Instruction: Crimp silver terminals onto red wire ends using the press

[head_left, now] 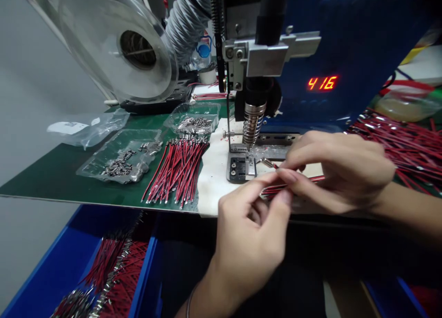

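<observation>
My right hand [341,175] pinches a short red-and-black wire [275,166] between thumb and fingers. Its metal end [266,162] points left, close to the crimping tool area [247,166] of a blue bench machine [331,42]. Below it, my left hand [253,230] is closed, with thumb and forefinger beside the right fingertips. A few more red-and-black wires [272,189] lie across the left fingers, and their far ends pass behind the right hand. How firmly the left fingers grip them is partly hidden.
Left of the machine, a bundle of wires [177,170] lies near two clear trays [100,164] of small metal parts. More wires [410,143] are heaped at right. A blue bin [51,267] holds wires below the table edge. The machine display [322,83] reads 416.
</observation>
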{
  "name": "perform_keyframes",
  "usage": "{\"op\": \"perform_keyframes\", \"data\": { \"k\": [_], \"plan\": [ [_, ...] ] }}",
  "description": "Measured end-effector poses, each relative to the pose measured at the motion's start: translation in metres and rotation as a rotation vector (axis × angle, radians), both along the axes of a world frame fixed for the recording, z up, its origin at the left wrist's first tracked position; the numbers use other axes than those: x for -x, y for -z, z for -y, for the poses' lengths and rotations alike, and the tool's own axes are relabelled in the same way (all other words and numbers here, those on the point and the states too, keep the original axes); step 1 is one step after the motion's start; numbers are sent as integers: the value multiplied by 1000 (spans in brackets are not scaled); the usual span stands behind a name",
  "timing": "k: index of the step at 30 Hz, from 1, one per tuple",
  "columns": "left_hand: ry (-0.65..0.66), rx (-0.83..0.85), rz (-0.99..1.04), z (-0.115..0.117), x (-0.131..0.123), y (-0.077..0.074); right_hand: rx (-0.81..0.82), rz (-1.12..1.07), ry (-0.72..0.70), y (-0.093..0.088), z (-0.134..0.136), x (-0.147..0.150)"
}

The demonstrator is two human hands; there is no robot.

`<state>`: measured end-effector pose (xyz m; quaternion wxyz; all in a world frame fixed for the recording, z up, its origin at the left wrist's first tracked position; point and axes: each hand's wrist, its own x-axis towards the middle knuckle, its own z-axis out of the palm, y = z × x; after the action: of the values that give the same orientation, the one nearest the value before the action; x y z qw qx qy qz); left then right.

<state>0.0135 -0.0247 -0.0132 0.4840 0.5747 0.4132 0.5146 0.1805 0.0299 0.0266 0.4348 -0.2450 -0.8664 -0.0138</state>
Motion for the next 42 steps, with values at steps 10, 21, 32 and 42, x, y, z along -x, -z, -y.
{"op": "perform_keyframes", "data": {
  "k": [10,21,32,42],
  "plan": [
    [-89,-102,-25,-2,-6,-5,110,-49,-115,2,-1,-6],
    [-607,-309,-823,-59,102,-25,188,442,-194,1,-32,-27],
    [-726,-242,-1267,-92,119,-40,390,610,-207,-2,-31,-32],
    [-720,137,-1561,-129,213,-71,461,624,-152,3,-32,-28]
  ]
}}
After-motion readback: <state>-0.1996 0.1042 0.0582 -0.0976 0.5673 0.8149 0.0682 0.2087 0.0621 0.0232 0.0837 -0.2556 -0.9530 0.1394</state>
